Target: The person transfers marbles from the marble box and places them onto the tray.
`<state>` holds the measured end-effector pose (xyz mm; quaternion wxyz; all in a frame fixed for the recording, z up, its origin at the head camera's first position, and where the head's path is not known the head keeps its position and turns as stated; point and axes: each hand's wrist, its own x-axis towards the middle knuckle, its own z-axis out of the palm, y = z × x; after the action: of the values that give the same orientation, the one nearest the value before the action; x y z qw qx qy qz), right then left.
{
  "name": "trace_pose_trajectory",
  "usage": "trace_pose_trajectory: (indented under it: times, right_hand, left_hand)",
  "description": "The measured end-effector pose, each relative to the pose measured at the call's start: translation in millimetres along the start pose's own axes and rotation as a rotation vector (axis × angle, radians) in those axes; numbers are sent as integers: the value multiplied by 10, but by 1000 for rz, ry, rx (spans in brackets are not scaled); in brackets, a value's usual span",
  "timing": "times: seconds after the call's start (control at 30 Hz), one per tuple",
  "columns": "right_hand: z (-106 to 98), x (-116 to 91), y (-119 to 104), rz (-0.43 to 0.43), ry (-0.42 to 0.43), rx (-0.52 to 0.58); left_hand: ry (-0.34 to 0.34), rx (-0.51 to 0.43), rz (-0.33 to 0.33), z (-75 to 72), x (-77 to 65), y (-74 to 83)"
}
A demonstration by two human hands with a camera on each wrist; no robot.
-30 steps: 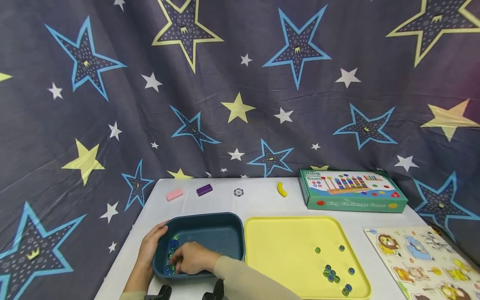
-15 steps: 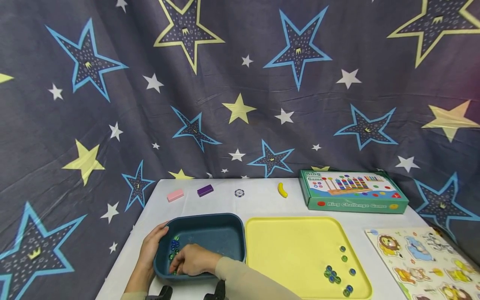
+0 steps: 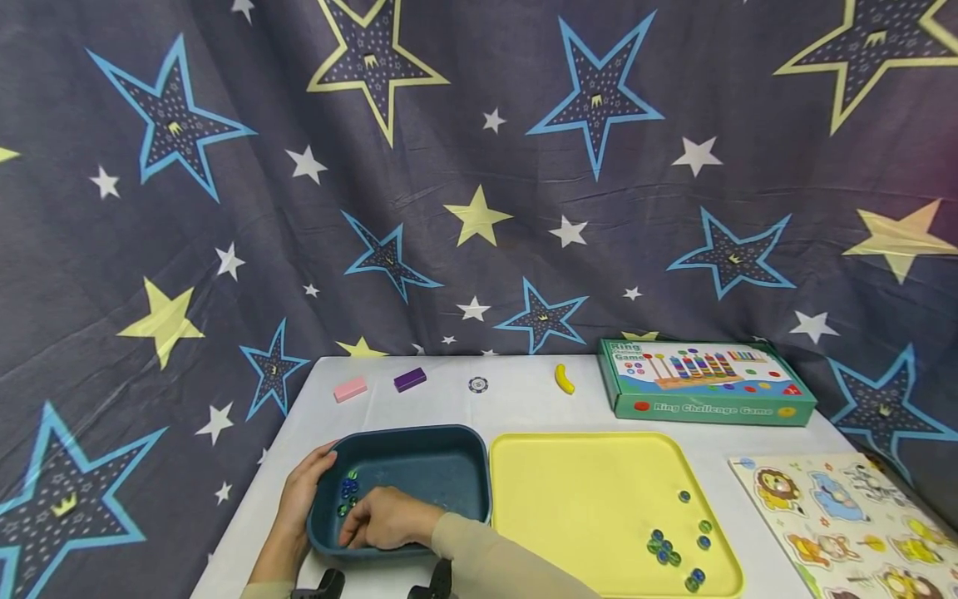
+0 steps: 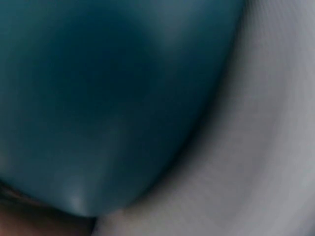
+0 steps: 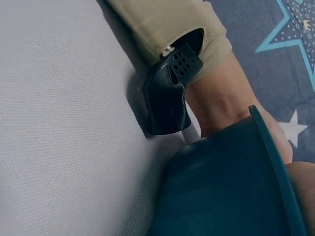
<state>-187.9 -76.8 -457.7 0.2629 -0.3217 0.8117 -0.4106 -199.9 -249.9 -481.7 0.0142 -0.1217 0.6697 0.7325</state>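
My left hand (image 3: pixel 301 491) holds the left side of a dark teal bin (image 3: pixel 449 449), its fingertips at the far left corner of the rim. Inside the bin, my right hand (image 3: pixel 389 517) reaches down at the near left corner with fingers bent; I cannot tell whether they hold a marble. Blue and green glass marbles (image 3: pixel 348 487) lie along the bin's left wall, just beyond the right fingers. Only the bin's blurred outer wall (image 4: pixel 108 118) fills most of the left wrist view. The right wrist view shows the near wall (image 5: pixel 216 182) and the left wrist (image 5: pixel 221 98).
A yellow tray (image 3: pixel 569 499) sits right beside the bin, with several marbles (image 3: pixel 662 547) towards its right side. Behind stand a pink block (image 3: pixel 349 389), purple block (image 3: pixel 409 380), poker chip (image 3: pixel 477 384), toy banana (image 3: pixel 564 379) and green game box (image 3: pixel 711 383). An animal puzzle board (image 3: pixel 846 516) lies right.
A green marble on the yellow tray has rolled right towards the tray's edge. Marbles seen near my right fingertips earlier are out of sight. Both hands have stayed nearly in place.
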Motion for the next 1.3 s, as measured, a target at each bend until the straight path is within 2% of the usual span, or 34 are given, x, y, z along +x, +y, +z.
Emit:
trace_pose_trajectory:
  times: [0.23, 0.43, 0.67, 0.8, 0.93, 1.1, 1.3]
  right_hand:
    - [-68, -74, -2, -9, 70, -18]
    - [-209, -283, 75, -55, 168, -84]
    - [-486, -600, 218, -123, 315, 40]
    - [-658, -767, 288, -138, 438, 117]
    - [-813, -911, 353, -108, 558, 159]
    - [-989, -1031, 512, -38, 632, 198]
    - [-1154, -1094, 800, 43, 721, 74]
  left_hand:
    - [-2, 6, -6, -5, 7, -1]
    - [10, -2, -6, 13, 8, -2]
    - [14, 9, -14, 16, 10, 9]
    - [16, 25, -15, 13, 17, 0]
    - [24, 31, -7, 10, 18, -5]
    - [30, -4, -25, 5, 19, 1]
    - [24, 13, -9, 1, 12, 1]
